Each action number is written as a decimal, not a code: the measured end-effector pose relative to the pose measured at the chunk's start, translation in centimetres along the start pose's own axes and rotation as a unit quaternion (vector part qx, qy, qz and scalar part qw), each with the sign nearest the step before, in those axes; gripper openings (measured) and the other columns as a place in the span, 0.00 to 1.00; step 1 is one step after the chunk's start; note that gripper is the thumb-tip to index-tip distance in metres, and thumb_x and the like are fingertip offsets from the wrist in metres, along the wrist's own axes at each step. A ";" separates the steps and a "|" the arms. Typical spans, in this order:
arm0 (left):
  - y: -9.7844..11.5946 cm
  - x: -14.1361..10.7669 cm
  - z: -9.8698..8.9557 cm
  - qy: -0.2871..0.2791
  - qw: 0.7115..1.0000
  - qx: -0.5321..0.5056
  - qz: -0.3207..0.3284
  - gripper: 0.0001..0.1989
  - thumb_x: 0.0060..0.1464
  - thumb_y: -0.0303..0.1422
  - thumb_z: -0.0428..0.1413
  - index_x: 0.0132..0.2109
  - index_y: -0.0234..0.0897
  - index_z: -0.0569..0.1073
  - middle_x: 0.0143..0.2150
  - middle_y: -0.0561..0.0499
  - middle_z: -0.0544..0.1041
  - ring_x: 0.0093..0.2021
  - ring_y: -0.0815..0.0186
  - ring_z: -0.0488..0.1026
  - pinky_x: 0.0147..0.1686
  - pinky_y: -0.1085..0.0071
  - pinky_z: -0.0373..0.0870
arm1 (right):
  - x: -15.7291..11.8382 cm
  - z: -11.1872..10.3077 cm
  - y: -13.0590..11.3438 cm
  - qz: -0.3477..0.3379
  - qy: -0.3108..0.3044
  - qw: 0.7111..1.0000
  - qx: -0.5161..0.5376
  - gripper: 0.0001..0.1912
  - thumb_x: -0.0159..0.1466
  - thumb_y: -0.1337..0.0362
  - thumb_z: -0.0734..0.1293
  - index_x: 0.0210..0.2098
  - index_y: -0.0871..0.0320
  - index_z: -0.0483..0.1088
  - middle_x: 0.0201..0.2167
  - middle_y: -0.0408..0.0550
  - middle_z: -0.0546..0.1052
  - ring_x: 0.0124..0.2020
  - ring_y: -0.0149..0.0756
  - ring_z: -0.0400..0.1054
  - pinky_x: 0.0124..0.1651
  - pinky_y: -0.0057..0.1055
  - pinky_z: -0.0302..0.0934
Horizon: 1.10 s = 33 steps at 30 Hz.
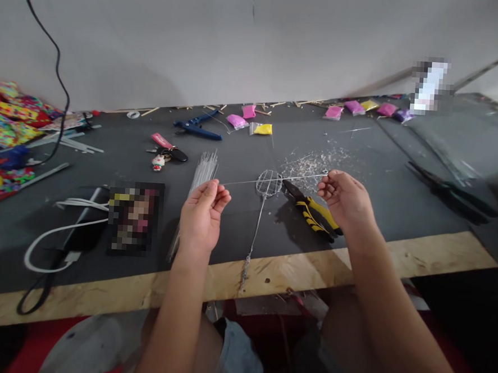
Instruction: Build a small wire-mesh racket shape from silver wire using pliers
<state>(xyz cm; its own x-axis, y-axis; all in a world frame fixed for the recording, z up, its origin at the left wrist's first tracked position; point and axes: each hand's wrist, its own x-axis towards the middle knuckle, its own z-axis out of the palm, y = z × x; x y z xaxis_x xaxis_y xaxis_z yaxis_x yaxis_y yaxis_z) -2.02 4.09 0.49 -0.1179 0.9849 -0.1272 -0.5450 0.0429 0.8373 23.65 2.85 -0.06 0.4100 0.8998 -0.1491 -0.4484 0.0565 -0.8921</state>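
While both hands hold a thin wire [294, 177] stretched between them above the surface [126, 159], the step in hand looks like straightening or checking that one length. Left hand [203, 214]: thumb and fingertip pinched together on one end, other fingers loosely curled. Right hand [347, 201]: similar pinch at the opposite end, by what seems a tiny curl in the wire. Next move, at a guess, calls for an even pull and no slip. Between the hands, a round wire frame [268, 186] shows past the wire, its stem running to the near edge; contact between the two, cannot tell. Surface, from the left: bright bags [17, 107] heaped, white cable [34, 246] looped, keys [169, 152] with a small charm, blue tool [199, 128], bundle of wires [203, 169] beside and partly behind the left hand. Further right, small packets [263, 129] in pink, purple and yellow, scattered clippings [313, 162], yellow-and-black pliers [321, 216] near the right hand, dark pliers [451, 193] at far right. Room: black cord [57, 45] hanging at left against a plain grey wall [241, 39].
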 end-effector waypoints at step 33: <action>-3.8 -3.0 3.0 -0.031 0.988 -0.047 -0.144 0.06 0.44 0.27 0.62 0.32 0.30 0.76 0.30 0.50 0.76 0.31 0.73 0.74 0.34 0.78 0.72 | -3.4 3.3 2.6 0.119 -0.224 0.966 -0.048 0.06 0.54 0.63 0.71 0.28 0.58 0.70 0.29 0.44 0.77 0.31 0.31 0.73 0.33 0.27 0.69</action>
<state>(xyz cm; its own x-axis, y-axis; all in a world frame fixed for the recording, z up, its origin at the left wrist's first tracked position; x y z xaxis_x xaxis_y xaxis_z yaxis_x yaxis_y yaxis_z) 2.87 1.46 -0.75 0.1023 0.9426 -0.3179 -0.6233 0.3098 0.7180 18.48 1.35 -0.48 -0.0903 0.9804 -0.1749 -0.4031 -0.1965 -0.8938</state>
